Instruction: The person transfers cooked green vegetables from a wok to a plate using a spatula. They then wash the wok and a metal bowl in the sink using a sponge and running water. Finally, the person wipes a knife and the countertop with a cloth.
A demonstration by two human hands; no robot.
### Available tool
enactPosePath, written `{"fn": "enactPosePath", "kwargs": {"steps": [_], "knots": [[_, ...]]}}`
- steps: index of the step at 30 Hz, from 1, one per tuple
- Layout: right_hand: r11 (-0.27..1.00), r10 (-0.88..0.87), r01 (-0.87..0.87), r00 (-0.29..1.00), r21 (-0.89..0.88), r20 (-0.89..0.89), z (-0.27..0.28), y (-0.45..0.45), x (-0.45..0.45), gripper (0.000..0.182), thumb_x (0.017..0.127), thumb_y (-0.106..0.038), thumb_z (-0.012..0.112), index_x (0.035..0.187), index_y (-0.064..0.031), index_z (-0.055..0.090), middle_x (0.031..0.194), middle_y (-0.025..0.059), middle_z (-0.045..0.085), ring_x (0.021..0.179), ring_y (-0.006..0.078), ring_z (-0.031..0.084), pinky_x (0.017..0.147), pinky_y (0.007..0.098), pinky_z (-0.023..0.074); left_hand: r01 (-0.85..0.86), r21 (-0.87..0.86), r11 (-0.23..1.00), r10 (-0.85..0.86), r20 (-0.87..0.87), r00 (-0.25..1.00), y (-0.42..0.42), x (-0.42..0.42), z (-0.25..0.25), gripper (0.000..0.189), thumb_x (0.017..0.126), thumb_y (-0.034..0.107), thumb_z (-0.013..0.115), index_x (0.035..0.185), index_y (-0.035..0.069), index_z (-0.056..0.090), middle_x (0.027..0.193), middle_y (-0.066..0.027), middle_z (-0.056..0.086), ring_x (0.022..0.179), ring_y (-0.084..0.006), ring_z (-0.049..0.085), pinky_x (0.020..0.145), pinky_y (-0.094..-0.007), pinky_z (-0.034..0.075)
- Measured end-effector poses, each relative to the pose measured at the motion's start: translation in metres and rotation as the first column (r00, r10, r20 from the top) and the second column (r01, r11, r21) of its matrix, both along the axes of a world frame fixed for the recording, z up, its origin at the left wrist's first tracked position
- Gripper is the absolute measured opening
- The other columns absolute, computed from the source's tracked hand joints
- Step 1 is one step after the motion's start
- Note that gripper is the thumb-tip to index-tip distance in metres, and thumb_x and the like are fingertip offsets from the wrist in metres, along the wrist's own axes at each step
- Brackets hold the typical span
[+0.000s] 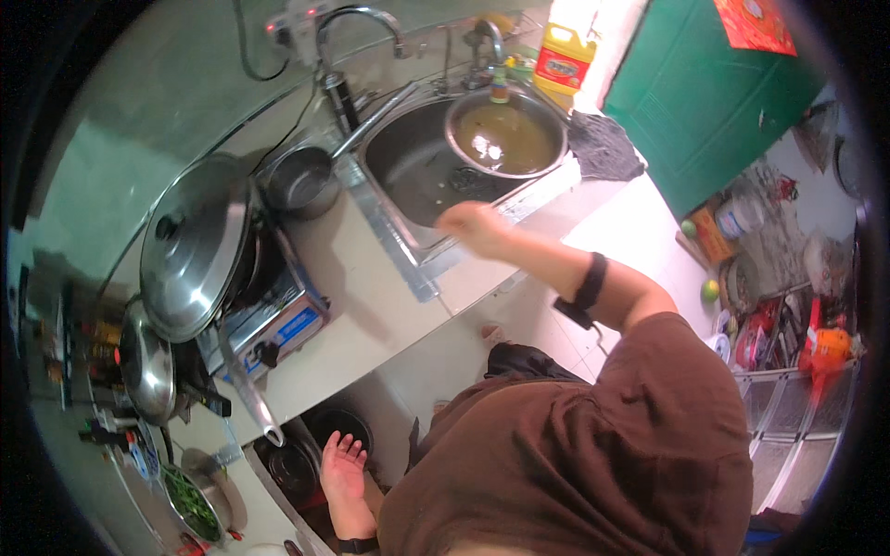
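Observation:
My right hand (469, 226) is blurred over the near edge of the sink (410, 181), its fingers curled; whether it holds anything is not clear. In the sink stands a steel basin (506, 135) of murky water, under a faucet. My left hand (343, 467), palm up with fingers slightly apart, is below the counter edge and holds nothing. Left of the sink sits a small saucepan (302, 182) with a long handle. Farther left, a wok with a domed steel lid (195, 243) rests on a gas stove (285, 326), its handle jutting past the counter edge.
A yellow oil jug (564, 59) and a dark cloth (603, 147) lie right of the sink. A green door (716, 90) stands beyond. At lower left are another lidded pan (149, 368) and a bowl of green vegetables (189, 502). Pots sit below the counter.

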State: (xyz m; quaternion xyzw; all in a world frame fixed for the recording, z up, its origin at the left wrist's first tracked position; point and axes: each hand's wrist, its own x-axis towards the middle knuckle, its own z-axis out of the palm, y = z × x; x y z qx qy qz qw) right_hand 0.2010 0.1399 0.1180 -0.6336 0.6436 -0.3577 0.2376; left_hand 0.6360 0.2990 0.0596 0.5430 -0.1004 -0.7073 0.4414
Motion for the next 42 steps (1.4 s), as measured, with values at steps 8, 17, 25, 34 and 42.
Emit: {"fn": "enactPosePath", "kwargs": {"steps": [8,17,25,34,42], "knots": [[0.656,-0.59,0.736,0.639,0.168,-0.494,-0.08,0.026,-0.353,0.055,0.081,-0.033,0.05,0.124,-0.001,0.038,0.127,0.0197,0.038,0.119,0.0312,0.035,0.1,0.036,0.0269,0.034,-0.003,0.999,-0.034,0.053,0.998,-0.05,-0.104,0.011,0.03,0.085,0.021,0.048,0.11,0.005,0.047,0.094,-0.0093,0.056,0.081,-0.0216,0.055,0.069,-0.034,0.046],[0.843,-0.355,0.519,0.732,0.139,-0.582,-0.122,0.058,-0.38,0.023,0.077,-0.014,0.058,0.097,-0.0068,0.05,0.092,0.0171,0.055,0.086,0.027,0.055,0.07,0.0366,0.0435,0.121,0.027,0.992,-0.123,0.094,0.988,-0.058,-0.21,0.025,0.028,0.087,0.02,0.043,0.11,0.006,0.046,0.096,-0.0101,0.057,0.083,-0.0221,0.056,0.069,-0.0325,0.046],[0.971,-0.168,0.074,0.887,0.228,0.43,-0.06,0.029,-0.22,0.023,0.079,-0.013,0.059,0.096,0.0006,0.054,0.083,0.0036,0.055,0.076,0.0105,0.049,0.071,0.0222,0.0407,0.098,0.003,0.995,-0.098,0.057,0.994,-0.07,-0.213,0.025,0.029,0.087,0.015,0.044,0.113,0.002,0.043,0.095,-0.0121,0.055,0.084,-0.0223,0.056,0.07,-0.0325,0.046],[0.628,0.711,-0.772,0.522,0.093,-0.471,-0.108,-0.026,0.083,0.047,0.084,-0.031,0.043,0.123,-0.0044,0.039,0.134,0.0134,0.027,0.125,0.0257,0.023,0.101,0.0419,0.0211,0.015,0.084,0.996,-0.021,0.065,0.998,-0.023,-0.166,0.012,0.03,0.086,0.016,0.043,0.114,0.002,0.042,0.1,-0.0147,0.054,0.086,-0.0244,0.055,0.072,-0.0349,0.045],[0.83,0.467,-0.545,0.563,0.119,-0.682,-0.121,-0.137,0.144,0.057,0.085,-0.04,0.032,0.132,-0.0084,0.025,0.138,0.0078,0.023,0.128,0.0239,0.018,0.102,0.0452,0.0127,-0.112,0.129,0.985,0.109,0.025,0.994,0.022,-0.116,-0.007,0.027,0.086,0.017,0.046,0.11,0.005,0.045,0.099,-0.0129,0.054,0.086,-0.0252,0.055,0.074,-0.0374,0.044]]}}
